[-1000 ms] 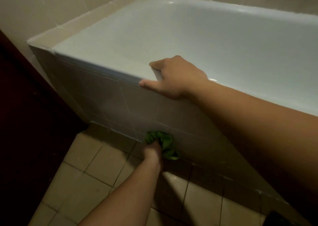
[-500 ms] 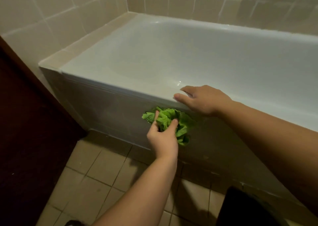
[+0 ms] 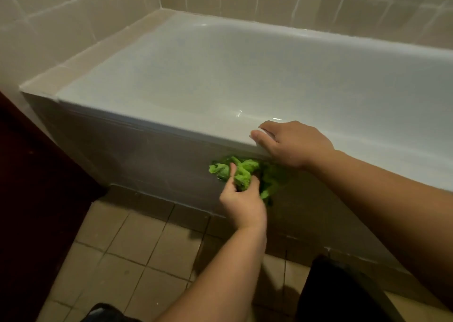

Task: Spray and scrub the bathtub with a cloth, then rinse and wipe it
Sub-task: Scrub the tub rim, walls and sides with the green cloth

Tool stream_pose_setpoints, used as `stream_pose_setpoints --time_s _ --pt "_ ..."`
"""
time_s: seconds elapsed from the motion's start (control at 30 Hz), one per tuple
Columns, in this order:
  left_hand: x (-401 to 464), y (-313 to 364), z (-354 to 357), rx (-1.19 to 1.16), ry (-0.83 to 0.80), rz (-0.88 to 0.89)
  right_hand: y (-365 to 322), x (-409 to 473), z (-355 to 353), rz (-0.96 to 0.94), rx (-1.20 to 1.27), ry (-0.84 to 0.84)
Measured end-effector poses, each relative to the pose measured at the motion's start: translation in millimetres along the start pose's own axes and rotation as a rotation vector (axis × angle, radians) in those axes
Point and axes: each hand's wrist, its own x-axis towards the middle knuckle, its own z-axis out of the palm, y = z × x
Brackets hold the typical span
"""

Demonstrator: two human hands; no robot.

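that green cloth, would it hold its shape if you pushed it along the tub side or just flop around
The crumpled green cloth probably flops: it sits bunched in loose folds where the left hand grips it against the tiled side panel of the white bathtub. It looks light, since pinched fingers alone carry it. Its nubby pile should drag rather than slide on the tiles.

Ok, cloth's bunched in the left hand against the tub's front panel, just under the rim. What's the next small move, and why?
Probably sweep the green cloth sideways along the front panel. The left hand grips it against the panel just under the rim, and the right hand rests on that rim as a brace.
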Motion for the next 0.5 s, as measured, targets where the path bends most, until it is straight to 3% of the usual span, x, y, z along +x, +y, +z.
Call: stream_pose_setpoints --time_s 0.1,0.27,0.4,0.5 --pt "-8.5 2.1 7.4 -0.052 -0.018 -0.004 1.5 0.8 1.6 0.004 0.013 0.013" --pt "29.0 7.9 -10.9 -0.02 0.102 0.223 3.4 0.8 2.8 -0.012 0.001 0.036" --pt "30.9 -23.1 -13.9 0.192 0.164 -0.004 -0.8 0.0 1.9 -0.032 -0.056 0.043" --pt "20.3 -31.3 -8.4 0.292 0.081 -0.17 -1.9 1.9 2.8 -0.048 -0.095 0.061"
